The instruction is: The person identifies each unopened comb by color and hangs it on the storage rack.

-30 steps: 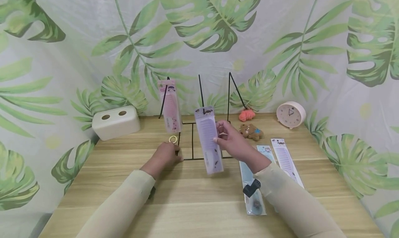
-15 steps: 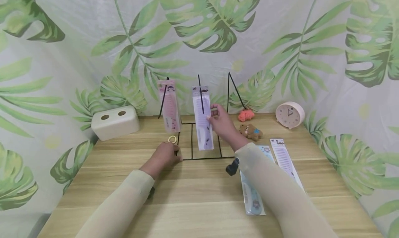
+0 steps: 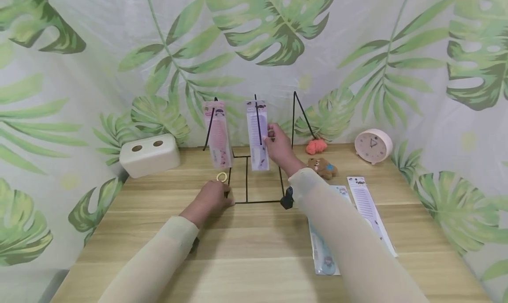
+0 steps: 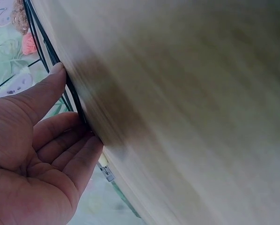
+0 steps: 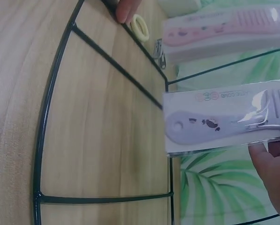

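Note:
My right hand [image 3: 279,148] pinches the right edge of a purple comb in a clear packet [image 3: 259,158]. The packet hangs upright at the middle arm of a black wire display rack [image 3: 247,179], that arm crossing its top. In the right wrist view, the comb's handle end [image 5: 191,126] shows below the fingers [image 5: 258,157]. My left hand [image 3: 210,197] holds the rack's base at its front left corner. Thumb and fingers close on the wire in the left wrist view, low against the table. Pink packaged combs [image 3: 218,137] hang from the left arm.
Blue comb packets [image 3: 323,254] and a purple one [image 3: 367,206] lie at the right, partly under the right forearm. Behind are a brown bear toy [image 3: 323,167], coral yarn [image 3: 316,146] and a pink clock [image 3: 373,146]. A white box [image 3: 148,157] stands left; a yellow ring [image 3: 222,177] lies near the left hand.
My right hand has moved the purple comb packet up and back along the middle arm, away from me. The left hand has stayed on the rack's base.

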